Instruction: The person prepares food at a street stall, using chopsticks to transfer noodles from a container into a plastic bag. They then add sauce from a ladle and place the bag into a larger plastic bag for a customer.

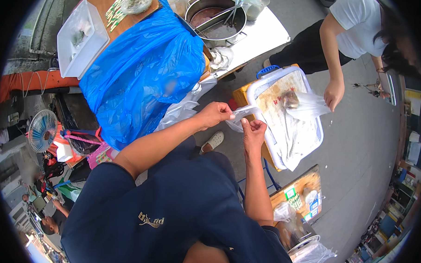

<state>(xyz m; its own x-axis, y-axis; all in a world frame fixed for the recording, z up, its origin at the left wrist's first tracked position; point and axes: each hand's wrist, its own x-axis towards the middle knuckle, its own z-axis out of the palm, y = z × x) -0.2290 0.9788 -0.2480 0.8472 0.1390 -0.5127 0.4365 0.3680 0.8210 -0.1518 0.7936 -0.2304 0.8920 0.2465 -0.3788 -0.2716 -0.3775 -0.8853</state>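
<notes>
A thin clear plastic bag point(244, 112) is stretched between my two hands. My left hand point(213, 115) pinches one side of it between thumb and fingertips. My right hand point(255, 134) has curled fingers and a raised thumb at the bag's other side. Just beyond them is a white-rimmed tray point(316, 136), lined with a stained cloth point(287, 128) and set on a yellow crate point(242, 95). On the cloth lies another translucent bag point(305, 105) with a brownish item inside. Another person's hand point(334, 93) holds that bag by its end.
Blue plastic sheeting point(142, 74) covers a stand at the left. A divided metal pot point(217, 32) with utensils stands on a white table point(259, 39). A white plastic bin point(67, 63) is at upper left. Near my right elbow is a wooden board point(311, 183). A person point(358, 25) stands opposite.
</notes>
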